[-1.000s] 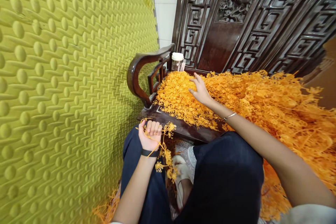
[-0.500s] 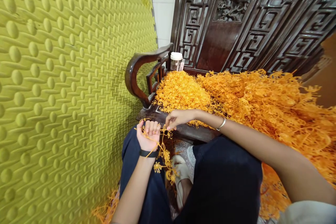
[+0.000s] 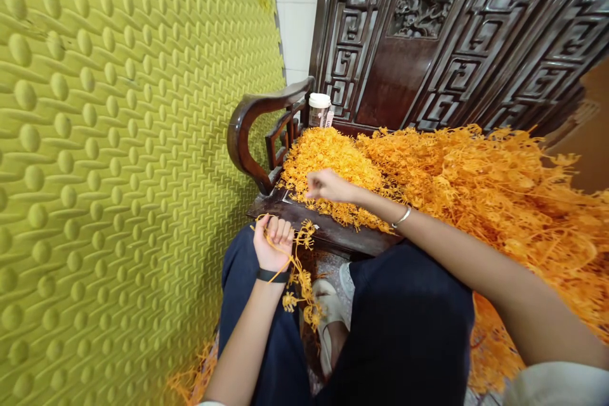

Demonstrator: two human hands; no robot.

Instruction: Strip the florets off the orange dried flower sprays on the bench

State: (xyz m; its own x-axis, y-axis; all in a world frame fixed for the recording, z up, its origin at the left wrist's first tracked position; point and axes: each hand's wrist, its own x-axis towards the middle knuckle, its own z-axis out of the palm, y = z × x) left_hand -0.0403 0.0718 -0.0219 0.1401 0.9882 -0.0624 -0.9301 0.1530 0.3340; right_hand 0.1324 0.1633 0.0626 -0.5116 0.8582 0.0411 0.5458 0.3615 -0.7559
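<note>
My left hand (image 3: 275, 244), palm up above my left knee, is closed around a thin orange plastic stem. Tufted orange sprigs (image 3: 301, 279) on that stem dangle past my wrist on the right. My right hand (image 3: 330, 186) is over the front of a heap of small orange plastic pieces (image 3: 328, 152) on the wooden seat. Its fingers are curled together and a little blurred, and whatever is between them cannot be made out.
Right of the heap lies a big mass of long orange plastic sprigs (image 3: 476, 171). A white-lidded cup (image 3: 320, 111) stands behind the heap by the curved wooden armrest (image 3: 242, 133). A yellow-green bumpy foam mat (image 3: 118, 139) rises on the left. More orange strands (image 3: 195, 371) lie low on the left.
My right hand has moved up and away from the sprigs at my left hand to the heap. My left hand has shifted slightly right, still holding the stem.
</note>
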